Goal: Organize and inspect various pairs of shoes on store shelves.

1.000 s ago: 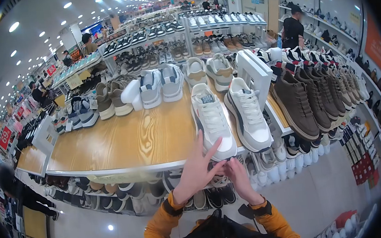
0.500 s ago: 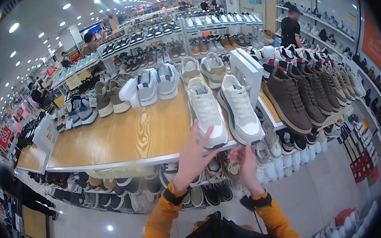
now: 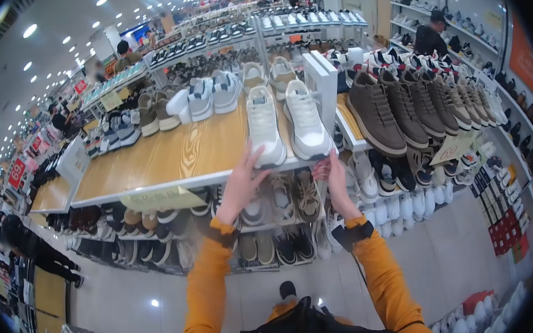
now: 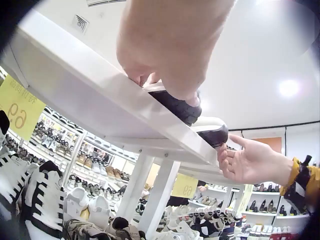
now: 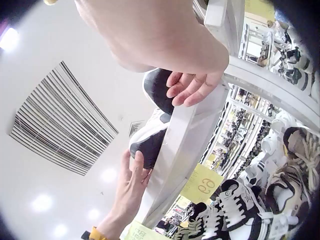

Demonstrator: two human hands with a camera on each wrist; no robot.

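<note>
Two white-and-grey sneakers, a left one (image 3: 265,125) and a right one (image 3: 305,115), stand side by side on the wooden display shelf (image 3: 170,153), toes at its white front edge. My left hand (image 3: 241,184) is at the left sneaker's toe, its fingers extended along the outer side and thumb spread below. In the right wrist view, the left hand (image 5: 131,192) touches that dark-soled toe. My right hand (image 3: 336,182) is by the right sneaker's toe, palm turned inward. Its fingers (image 4: 229,161) look loosely bent in the left wrist view, with the fingertips close to the sole.
Behind stand grey-white sneakers (image 3: 213,95) and beige ones (image 3: 283,76). A white upright frame (image 3: 321,89) borders the pair on the right, with brown shoes (image 3: 376,115) beyond. Below the edge are racks of shoes (image 3: 282,197) and a yellow price sign (image 3: 161,200). People stand farther off.
My hands, close together before the left sneaker, have parted; the right is now at the right sneaker's toe. The head view has shifted, so the shelf and shoes appear higher and further left.
</note>
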